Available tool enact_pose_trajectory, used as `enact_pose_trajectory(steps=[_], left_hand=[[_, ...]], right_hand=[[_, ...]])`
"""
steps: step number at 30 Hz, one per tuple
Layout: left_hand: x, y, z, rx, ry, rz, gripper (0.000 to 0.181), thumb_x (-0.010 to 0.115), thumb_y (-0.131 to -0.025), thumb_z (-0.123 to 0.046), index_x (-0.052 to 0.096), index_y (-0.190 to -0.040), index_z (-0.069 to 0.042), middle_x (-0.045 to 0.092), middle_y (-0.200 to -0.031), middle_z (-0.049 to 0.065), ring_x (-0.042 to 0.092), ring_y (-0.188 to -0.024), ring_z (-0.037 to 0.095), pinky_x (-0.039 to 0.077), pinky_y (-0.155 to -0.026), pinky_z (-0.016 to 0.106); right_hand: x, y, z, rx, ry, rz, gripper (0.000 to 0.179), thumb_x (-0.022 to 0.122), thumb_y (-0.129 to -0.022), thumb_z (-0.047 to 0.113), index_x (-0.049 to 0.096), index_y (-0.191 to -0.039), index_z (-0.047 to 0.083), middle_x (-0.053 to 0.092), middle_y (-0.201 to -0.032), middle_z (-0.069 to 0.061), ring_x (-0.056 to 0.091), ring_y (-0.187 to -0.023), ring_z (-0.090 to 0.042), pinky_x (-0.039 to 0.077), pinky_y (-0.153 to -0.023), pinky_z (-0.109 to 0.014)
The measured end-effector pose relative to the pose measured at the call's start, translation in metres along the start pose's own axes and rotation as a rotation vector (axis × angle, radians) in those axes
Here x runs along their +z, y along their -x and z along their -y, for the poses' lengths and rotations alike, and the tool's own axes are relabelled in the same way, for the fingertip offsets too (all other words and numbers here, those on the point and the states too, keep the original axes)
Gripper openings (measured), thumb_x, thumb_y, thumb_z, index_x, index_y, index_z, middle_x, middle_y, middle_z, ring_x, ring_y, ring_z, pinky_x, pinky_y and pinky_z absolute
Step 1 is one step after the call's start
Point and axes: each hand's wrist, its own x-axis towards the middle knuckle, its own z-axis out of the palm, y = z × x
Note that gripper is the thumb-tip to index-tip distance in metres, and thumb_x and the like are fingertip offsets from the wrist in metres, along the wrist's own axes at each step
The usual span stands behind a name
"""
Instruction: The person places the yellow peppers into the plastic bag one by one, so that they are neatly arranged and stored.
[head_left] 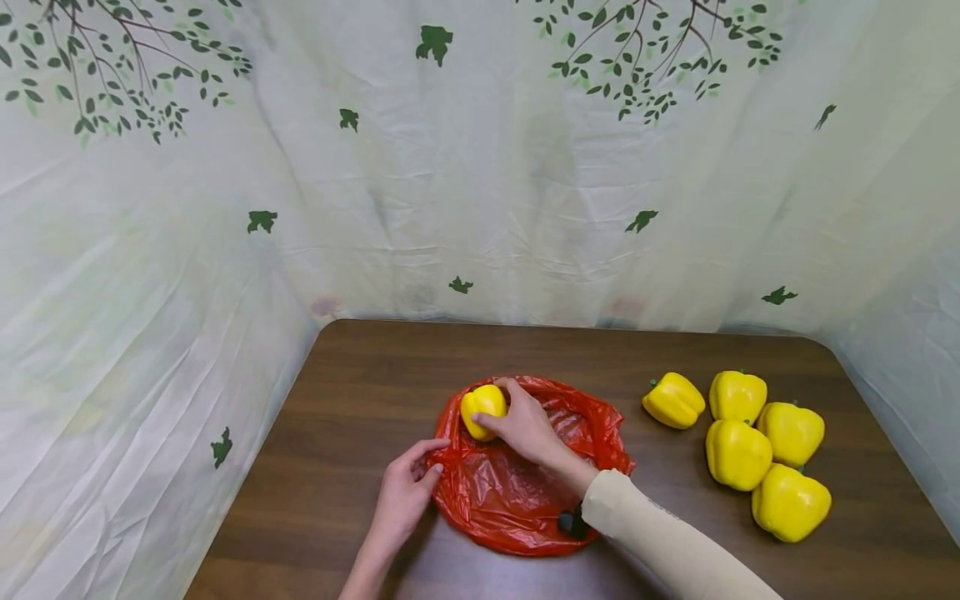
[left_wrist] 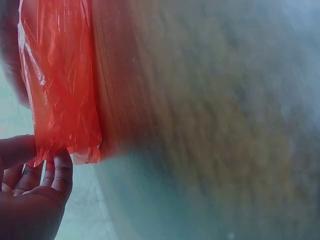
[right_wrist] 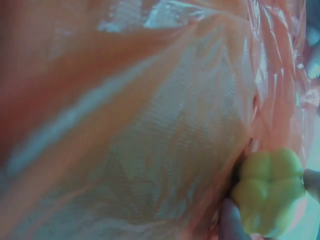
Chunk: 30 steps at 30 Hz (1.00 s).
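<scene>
A red plastic bag (head_left: pixel 510 492) lies spread on the table with its mouth facing up. My right hand (head_left: pixel 528 425) reaches over it and grips a yellow bell pepper (head_left: pixel 482 410) at the bag's far left part. In the right wrist view the lobed bottom of this bell pepper (right_wrist: pixel 270 192) shows between thumb and fingers, beside the crinkled bag wall (right_wrist: pixel 280 100). On the bag's left rim, my left hand (head_left: pixel 405 492) pinches the plastic. From the left wrist, the thumb and fingers (left_wrist: pixel 62 175) hold the edge of the red film (left_wrist: pixel 65 100).
Several yellow bell peppers (head_left: pixel 738 454) sit in a group on the right side of the brown wooden table (head_left: pixel 375 392). One bell pepper (head_left: pixel 675 400) lies on its side, nearer the bag. A pale curtain (head_left: pixel 487 183) with leaf prints hangs behind the table and at both sides.
</scene>
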Motion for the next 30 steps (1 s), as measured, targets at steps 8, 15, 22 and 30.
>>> enact_pose_trajectory(steps=[8,15,22,30], left_hand=[[-0.001,-0.001,-0.005,0.016,-0.003,-0.009,0.036,0.062,-0.089,0.011,0.071,-0.114,-0.013,0.067,-0.111,0.008,0.059,-0.081,0.021,0.053,-0.068,0.028],[-0.001,-0.002,-0.003,0.035,-0.010,-0.025,0.036,0.062,-0.088,0.013,0.071,-0.113,-0.012,0.067,-0.110,0.009,0.060,-0.081,0.020,0.053,-0.067,0.027],[-0.001,-0.001,-0.004,0.006,-0.012,-0.019,0.036,0.063,-0.088,0.011,0.071,-0.114,-0.012,0.066,-0.111,0.008,0.059,-0.081,0.021,0.053,-0.068,0.027],[0.000,0.000,-0.004,0.002,-0.012,-0.017,0.036,0.062,-0.088,0.011,0.070,-0.114,-0.013,0.067,-0.110,0.008,0.059,-0.081,0.021,0.053,-0.067,0.027]], right_hand=[[-0.015,0.003,0.007,0.015,-0.047,0.062,0.069,0.072,-0.089,0.041,0.043,-0.143,0.011,0.060,-0.123,-0.008,0.060,-0.099,-0.020,0.052,-0.086,-0.041],[-0.024,0.006,0.011,0.032,-0.057,0.092,0.063,0.074,-0.089,0.033,0.046,-0.139,0.007,0.061,-0.122,-0.011,0.063,-0.101,-0.021,0.054,-0.084,-0.040],[-0.022,0.007,0.006,0.019,-0.072,0.096,0.059,0.074,-0.089,0.027,0.046,-0.137,0.007,0.060,-0.121,-0.013,0.065,-0.099,-0.021,0.056,-0.081,-0.039],[-0.018,0.006,0.003,0.023,-0.071,0.090,0.055,0.075,-0.088,0.030,0.049,-0.131,0.009,0.062,-0.119,-0.012,0.066,-0.095,-0.020,0.056,-0.078,-0.037]])
